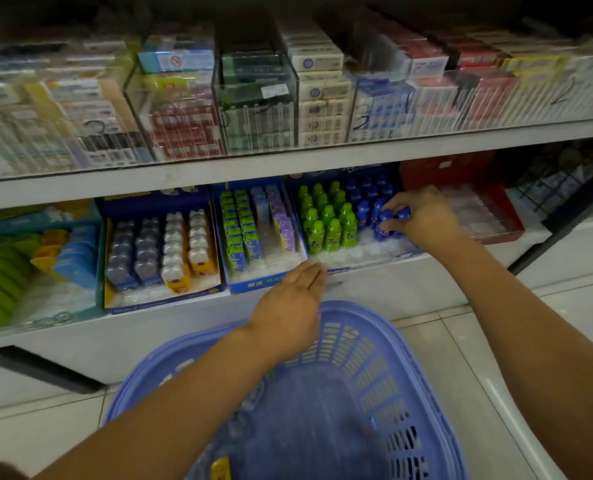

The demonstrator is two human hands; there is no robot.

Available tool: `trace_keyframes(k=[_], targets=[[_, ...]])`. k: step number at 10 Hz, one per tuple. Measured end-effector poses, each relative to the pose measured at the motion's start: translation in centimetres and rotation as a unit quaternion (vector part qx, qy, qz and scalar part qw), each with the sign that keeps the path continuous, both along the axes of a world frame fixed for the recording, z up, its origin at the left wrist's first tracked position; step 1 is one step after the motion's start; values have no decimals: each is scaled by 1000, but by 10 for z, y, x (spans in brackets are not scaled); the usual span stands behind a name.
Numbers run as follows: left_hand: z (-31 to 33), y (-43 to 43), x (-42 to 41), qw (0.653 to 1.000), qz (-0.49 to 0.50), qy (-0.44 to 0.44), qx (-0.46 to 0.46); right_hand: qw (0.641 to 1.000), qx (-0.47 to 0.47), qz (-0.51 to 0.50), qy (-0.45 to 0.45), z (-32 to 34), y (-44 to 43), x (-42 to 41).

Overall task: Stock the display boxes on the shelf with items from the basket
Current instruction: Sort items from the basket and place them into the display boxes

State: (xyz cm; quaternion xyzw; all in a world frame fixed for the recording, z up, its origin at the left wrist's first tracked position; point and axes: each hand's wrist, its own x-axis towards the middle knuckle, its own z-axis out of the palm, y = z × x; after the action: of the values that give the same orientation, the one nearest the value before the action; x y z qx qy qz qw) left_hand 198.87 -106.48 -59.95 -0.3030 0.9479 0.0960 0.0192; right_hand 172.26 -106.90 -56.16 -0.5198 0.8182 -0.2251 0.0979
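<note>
- My right hand [426, 220] sits at 1 o'clock in my view, inside the display box [374, 173] on the lower shelf [392, 292].
- Its thumb and fingers are curled round the blue bottles [390, 221] at the front of the blue block. I cannot tell whether it grips one bottle or two.
- Those bottles stand upright at 9 o'clock of the palm, under the fingertips, and touch their blue neighbours.
- The green bottles [326, 223] fill the same box at 9 o'clock of the blue ones, in upright rows.
- My left hand [288, 306] is near the centre of my view, flat, fingers straight and together, holding nothing. The fingertips point to 1 o'clock and reach the shelf's front edge.
- The purple basket [402, 341] is at 6 o'clock, below both arms. My left wrist crosses its far rim.
- A yellow item [220, 469] lies in the basket at 7 o'clock. The rest inside is blurred.
</note>
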Motion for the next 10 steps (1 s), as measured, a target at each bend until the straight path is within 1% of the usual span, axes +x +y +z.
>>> trace_keyframes(k=[1,2,3,4,5,6,7,8,9,10], targets=[[7,3,3,999,14,22,25,999,12,0,53,2,7,8],[11,11,10,996,27,79,25,987,-47,46,148,3,19,26],[-1,24,23,991,52,102,69,985,-86,146,11,-1,36,69],[-34,44,45,988,53,8,143,949,136,272,-84,-34,58,129],[-82,65,79,961,102,-144,213,866,366,334,-66,-99,88,177],[-124,85,112,924,187,-216,255,789,507,346,-41,-158,119,196],[-159,107,143,891,275,-217,288,744,561,361,-12,-197,135,199],[-179,109,156,888,302,-206,279,706,593,386,-8,-220,142,200],[-200,105,161,885,294,-240,270,683,602,413,-1,-239,148,206],[-213,99,161,888,285,-291,211,661,608,441,17,-253,154,213]])
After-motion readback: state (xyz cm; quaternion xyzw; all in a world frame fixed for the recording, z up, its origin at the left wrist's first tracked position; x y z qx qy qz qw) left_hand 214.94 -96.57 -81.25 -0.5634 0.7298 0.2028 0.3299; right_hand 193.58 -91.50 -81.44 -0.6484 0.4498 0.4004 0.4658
